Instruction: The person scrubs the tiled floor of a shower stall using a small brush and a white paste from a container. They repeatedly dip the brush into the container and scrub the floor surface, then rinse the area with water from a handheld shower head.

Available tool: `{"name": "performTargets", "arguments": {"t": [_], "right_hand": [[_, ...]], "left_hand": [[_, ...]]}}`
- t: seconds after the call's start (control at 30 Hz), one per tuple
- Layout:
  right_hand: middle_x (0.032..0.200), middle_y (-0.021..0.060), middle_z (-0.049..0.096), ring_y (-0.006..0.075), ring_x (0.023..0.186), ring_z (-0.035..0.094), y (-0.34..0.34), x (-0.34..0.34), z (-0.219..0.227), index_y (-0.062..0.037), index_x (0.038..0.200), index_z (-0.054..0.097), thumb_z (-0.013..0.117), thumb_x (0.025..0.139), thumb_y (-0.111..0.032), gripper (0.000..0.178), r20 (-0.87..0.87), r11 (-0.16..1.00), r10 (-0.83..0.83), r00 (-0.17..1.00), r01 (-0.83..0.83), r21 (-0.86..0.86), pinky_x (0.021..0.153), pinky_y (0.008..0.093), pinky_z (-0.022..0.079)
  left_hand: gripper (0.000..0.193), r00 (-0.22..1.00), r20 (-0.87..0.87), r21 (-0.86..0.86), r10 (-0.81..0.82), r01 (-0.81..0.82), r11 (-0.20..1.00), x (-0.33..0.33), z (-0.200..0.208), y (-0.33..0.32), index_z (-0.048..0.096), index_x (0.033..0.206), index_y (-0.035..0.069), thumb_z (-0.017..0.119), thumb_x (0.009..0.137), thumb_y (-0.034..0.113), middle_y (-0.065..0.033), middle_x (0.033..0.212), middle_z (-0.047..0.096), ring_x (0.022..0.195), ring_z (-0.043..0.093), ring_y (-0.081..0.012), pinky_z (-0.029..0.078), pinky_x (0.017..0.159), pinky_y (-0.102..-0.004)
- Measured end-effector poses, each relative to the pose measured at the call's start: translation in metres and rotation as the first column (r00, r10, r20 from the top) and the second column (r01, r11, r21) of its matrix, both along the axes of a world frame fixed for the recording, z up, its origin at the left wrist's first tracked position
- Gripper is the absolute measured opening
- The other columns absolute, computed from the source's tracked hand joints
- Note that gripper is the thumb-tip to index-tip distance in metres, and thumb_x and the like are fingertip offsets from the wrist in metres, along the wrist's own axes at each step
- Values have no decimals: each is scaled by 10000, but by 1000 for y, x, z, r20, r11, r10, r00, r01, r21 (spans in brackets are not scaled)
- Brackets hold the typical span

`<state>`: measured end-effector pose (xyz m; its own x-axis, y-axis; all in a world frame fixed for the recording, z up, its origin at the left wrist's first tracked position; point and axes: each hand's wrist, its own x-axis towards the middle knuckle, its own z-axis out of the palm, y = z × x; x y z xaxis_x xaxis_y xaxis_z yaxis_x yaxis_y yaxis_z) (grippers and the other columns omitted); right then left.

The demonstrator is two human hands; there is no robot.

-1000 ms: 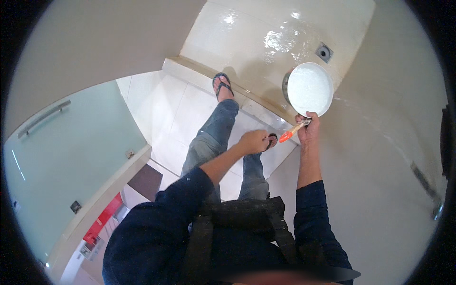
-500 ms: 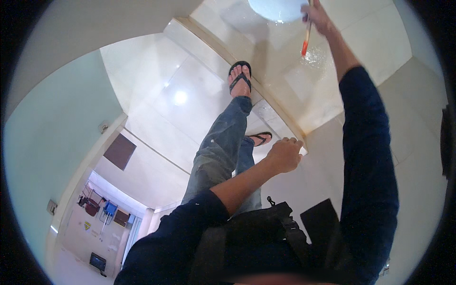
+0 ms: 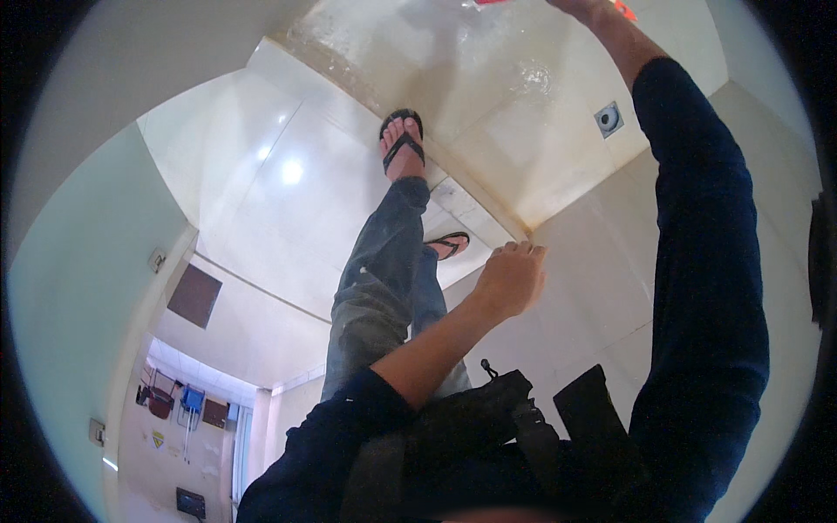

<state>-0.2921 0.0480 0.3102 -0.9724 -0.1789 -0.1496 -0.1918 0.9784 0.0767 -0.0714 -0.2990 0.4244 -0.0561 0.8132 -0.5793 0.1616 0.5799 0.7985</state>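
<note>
My right hand (image 3: 578, 7) reaches to the far edge, where the picture cuts off its fingers. Beside its wrist shows the orange-red end of a stick (image 3: 624, 10), which the hand is closed around. A sliver of a pinkish-red thing (image 3: 491, 2) shows left of that hand; its kind is cut off. Below lies a wet, cream tiled floor (image 3: 488, 166) with splashed water (image 3: 530, 78). My left hand (image 3: 510, 281) hangs near the pale wall, back up, fingers loosely curled in, with nothing visible in them.
A low stone curb (image 3: 475, 209) borders the wet floor; my sandalled foot (image 3: 403, 144) is at it. A square floor drain (image 3: 609, 119) sits near the right wall. A pale green door (image 3: 87, 253) stands at left; beyond are a blue chair (image 3: 192, 401) and a dark square mat (image 3: 194, 296).
The view has shifted right, bringing the drain in. My right hand and stick have moved to the far edge, and the white round thing has left view. Water now splashes at the upper left.
</note>
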Motion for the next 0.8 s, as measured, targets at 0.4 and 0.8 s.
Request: {"name": "performTargets", "arguments": {"t": [0.4,0.8], "right_hand": [[1188,216,589,291,1072,611,-1,216,-8,-32,1343,451,535,919,-62,433,-117,362,-925,361,748,-556,911,394,509],[939,213,549,284,690,556,-49,648,-42,83,1269,330,405,879,-107,441,805,-793,-348,-480,-307,-526,572,385,498]], "left_hand": [[442,974,-24,-69,-226,224,972,53,-13,-12,530,1266,31,602,883,239,-217,1170,609,1129,565,-382,449,960,-491],[411,946,-93,-65,-311,306,950,99,-37,-34,556,1254,40,584,889,228,-192,1200,609,1127,568,-361,442,971,-450]]}}
